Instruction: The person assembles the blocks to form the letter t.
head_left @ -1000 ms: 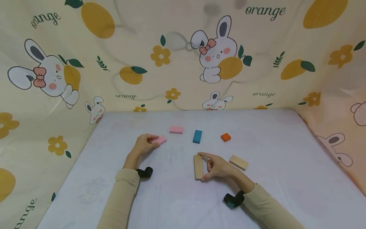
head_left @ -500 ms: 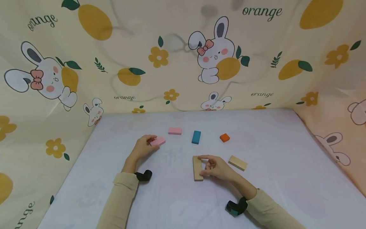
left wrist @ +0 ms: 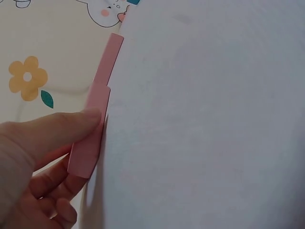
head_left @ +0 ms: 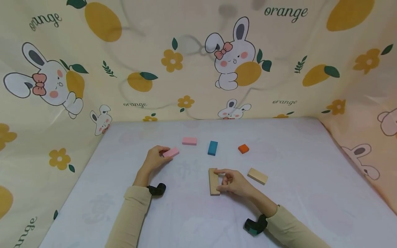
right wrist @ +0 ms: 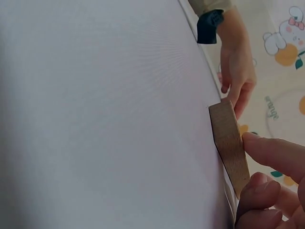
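Note:
My left hand point(head_left: 154, 159) pinches a pink block point(head_left: 171, 152) at its near end, between thumb and fingers. In the left wrist view the thumb lies across this pink block point(left wrist: 90, 138), with other fingers curled behind it. My right hand point(head_left: 236, 183) is at the right side of a long plain wooden block point(head_left: 214, 182), which lies flat on the table. Its index fingertip touches the far end and its thumb touches the long side near the close end; the remaining fingers are curled in. In the right wrist view a fingertip meets the edge of the wooden block point(right wrist: 228, 138).
A second pink block point(head_left: 189, 141), a blue block point(head_left: 212, 148) and a small orange block point(head_left: 243, 148) lie farther back. Another wooden block point(head_left: 257, 176) lies behind my right hand. A patterned cloth point(head_left: 198, 69) rises behind the white table point(head_left: 186, 220).
My right thumb has shifted from the wooden block's near end to its long side, and the index fingertip has come slightly nearer. My left hand keeps its pinch on the pink block.

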The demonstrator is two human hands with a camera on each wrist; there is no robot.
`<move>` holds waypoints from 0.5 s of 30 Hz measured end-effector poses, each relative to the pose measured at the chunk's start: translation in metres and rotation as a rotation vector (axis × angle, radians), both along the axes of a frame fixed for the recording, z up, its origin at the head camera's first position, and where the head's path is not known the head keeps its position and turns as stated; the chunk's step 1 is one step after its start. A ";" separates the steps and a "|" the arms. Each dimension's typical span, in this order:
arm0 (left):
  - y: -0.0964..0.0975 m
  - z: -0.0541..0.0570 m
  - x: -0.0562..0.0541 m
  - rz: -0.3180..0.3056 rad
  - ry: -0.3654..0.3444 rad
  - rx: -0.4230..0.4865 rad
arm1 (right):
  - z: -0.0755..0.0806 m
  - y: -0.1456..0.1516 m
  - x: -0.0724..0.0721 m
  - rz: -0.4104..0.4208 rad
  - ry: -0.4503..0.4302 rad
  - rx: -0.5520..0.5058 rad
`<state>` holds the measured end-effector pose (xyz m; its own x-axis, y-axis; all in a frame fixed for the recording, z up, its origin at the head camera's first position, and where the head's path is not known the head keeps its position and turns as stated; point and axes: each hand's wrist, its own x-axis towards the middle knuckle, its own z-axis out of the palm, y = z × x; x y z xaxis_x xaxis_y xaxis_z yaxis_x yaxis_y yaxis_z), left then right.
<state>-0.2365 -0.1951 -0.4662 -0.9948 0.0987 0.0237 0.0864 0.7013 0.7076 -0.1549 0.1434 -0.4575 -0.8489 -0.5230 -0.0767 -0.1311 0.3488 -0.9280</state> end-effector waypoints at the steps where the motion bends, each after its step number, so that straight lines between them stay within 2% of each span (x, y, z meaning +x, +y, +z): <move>1: 0.000 0.000 0.000 0.001 0.005 -0.004 | 0.000 0.000 0.000 -0.002 -0.005 0.003; 8: -0.001 -0.001 -0.002 0.000 0.034 0.005 | 0.000 0.001 -0.004 -0.001 -0.102 0.007; 15: 0.001 0.003 0.000 -0.002 0.005 0.024 | 0.000 0.002 -0.005 0.010 -0.118 0.010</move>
